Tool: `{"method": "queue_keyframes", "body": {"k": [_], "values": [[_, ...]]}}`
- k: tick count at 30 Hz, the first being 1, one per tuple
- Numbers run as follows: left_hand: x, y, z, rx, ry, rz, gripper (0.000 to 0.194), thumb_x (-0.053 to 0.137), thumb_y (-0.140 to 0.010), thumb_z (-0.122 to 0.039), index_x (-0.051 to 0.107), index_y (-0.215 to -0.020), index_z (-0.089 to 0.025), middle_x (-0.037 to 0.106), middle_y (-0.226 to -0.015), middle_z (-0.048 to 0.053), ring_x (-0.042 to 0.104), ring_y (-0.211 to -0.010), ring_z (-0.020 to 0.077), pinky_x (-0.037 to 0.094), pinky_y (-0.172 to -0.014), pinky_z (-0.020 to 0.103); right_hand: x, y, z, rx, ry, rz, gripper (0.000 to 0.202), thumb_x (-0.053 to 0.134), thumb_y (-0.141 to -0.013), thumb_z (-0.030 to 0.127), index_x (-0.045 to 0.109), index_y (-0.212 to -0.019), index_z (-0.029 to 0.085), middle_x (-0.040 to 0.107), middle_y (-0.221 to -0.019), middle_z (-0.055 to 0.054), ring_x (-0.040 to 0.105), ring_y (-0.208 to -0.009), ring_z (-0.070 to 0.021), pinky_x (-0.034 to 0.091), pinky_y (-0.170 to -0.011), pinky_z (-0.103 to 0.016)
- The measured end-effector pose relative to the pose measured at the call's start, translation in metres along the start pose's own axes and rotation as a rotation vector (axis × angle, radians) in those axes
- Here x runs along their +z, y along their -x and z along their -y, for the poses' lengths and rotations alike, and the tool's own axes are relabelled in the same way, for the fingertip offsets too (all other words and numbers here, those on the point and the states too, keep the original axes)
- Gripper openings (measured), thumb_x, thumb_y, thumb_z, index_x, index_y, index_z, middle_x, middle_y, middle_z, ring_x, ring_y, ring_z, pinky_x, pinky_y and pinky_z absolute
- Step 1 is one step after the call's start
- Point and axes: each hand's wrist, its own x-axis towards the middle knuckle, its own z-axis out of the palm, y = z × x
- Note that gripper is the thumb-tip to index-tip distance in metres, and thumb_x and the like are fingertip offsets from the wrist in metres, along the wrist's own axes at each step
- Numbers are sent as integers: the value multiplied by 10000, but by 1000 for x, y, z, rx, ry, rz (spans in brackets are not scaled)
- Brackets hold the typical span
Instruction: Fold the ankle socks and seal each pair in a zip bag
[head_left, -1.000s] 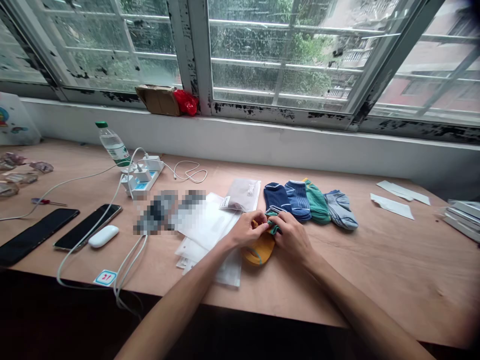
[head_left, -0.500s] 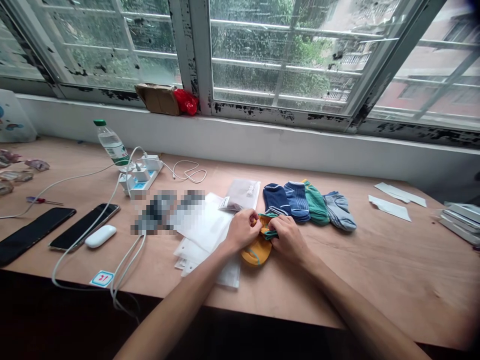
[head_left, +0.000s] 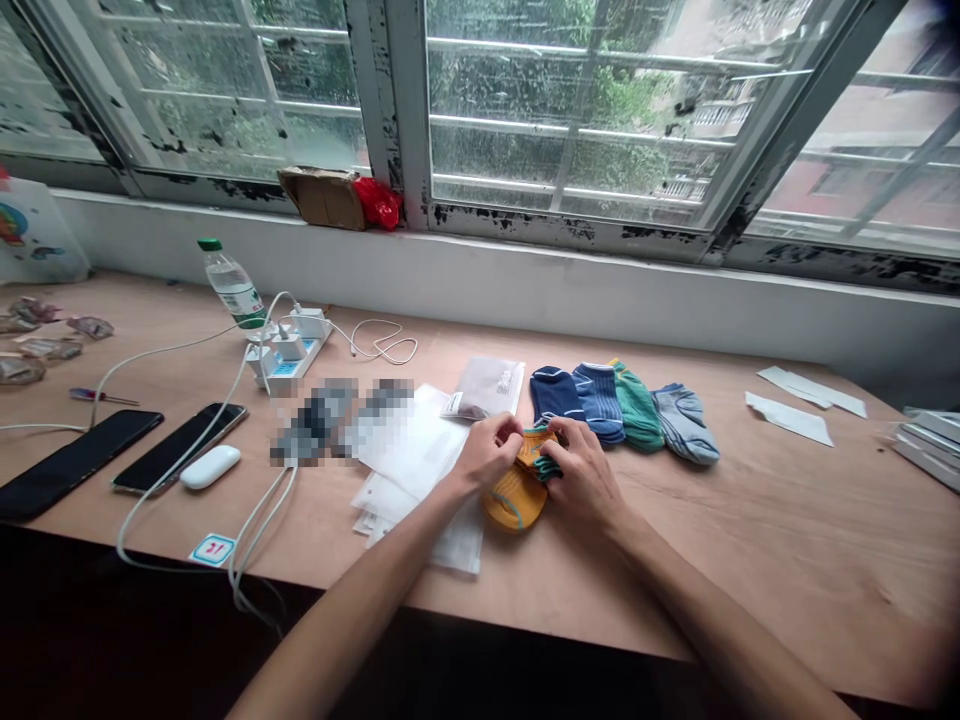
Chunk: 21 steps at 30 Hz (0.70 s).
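Observation:
A yellow sock (head_left: 517, 498) with a green-trimmed cuff lies between my hands at the front of the wooden table. My left hand (head_left: 489, 455) pinches the left side of its cuff. On the other side, the fingers of my right hand (head_left: 585, 468) are closed on the cuff's green edge. Just beyond my hands sit folded socks in a row: a navy sock (head_left: 553, 392), a blue striped sock (head_left: 598, 400), a green sock (head_left: 636, 412) and a grey sock (head_left: 684, 425). Whether the yellow sock is one or a pair, I cannot tell.
Clear plastic bags (head_left: 412, 450) spread left of my hands, with a filled packet (head_left: 486, 388) behind. Farther left are a power strip (head_left: 292, 360), bottle (head_left: 236, 290), phones (head_left: 180, 445) and white case (head_left: 211, 467). Paper strips (head_left: 789, 418) lie at right.
My right hand's fingers have shifted on the yellow sock's cuff, and more yellow now shows at the cuff between my hands. The view has swung slightly left.

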Motion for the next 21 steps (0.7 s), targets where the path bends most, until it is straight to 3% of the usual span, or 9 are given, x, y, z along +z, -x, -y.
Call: {"method": "queue_keyframes", "body": {"k": [2, 5, 13, 19, 21], "values": [[3, -1, 6, -57, -151, -112, 137, 523, -793, -248, 620, -772, -153, 652, -720, 24, 570, -632, 128, 438, -625, 246, 1, -1, 0, -36, 11, 14, 194, 543, -667, 36, 582, -770, 195, 632, -980, -86, 507, -987, -255, 357, -859, -378], [6, -2, 13, -59, -324, -88, 158, 580, -787, -287, 628, -715, -156, 655, -691, 32, 570, -621, 136, 422, -623, 258, 2, -2, 0, -75, 13, 78, 181, 524, -669, 31, 545, -730, 201, 621, -757, -35, 513, -829, -217, 341, -844, -374], [9, 2, 10, -154, -476, -96, 197, 618, -772, -362, 626, -716, -173, 625, -665, 30, 556, -616, 161, 373, -589, 273, 5, -1, -3, -71, -7, 96, 206, 503, -641, 29, 526, -746, 204, 628, -758, -34, 516, -796, -214, 339, -790, -346], [10, 3, 5, 25, -370, -94, 12, 558, -738, -196, 569, -738, -190, 565, -699, 0, 521, -660, 137, 392, -620, 252, 6, -1, -4, -45, -42, 111, 214, 499, -629, 37, 527, -758, 205, 634, -760, -45, 546, -788, -224, 354, -767, -345], [9, 3, 1, 117, -271, -75, 22, 557, -715, -180, 538, -725, -186, 551, -752, 2, 508, -681, 126, 407, -631, 240, 7, 0, -4, -3, -88, 98, 255, 502, -643, 49, 554, -849, 192, 652, -818, -57, 569, -800, -224, 370, -782, -348]]}}
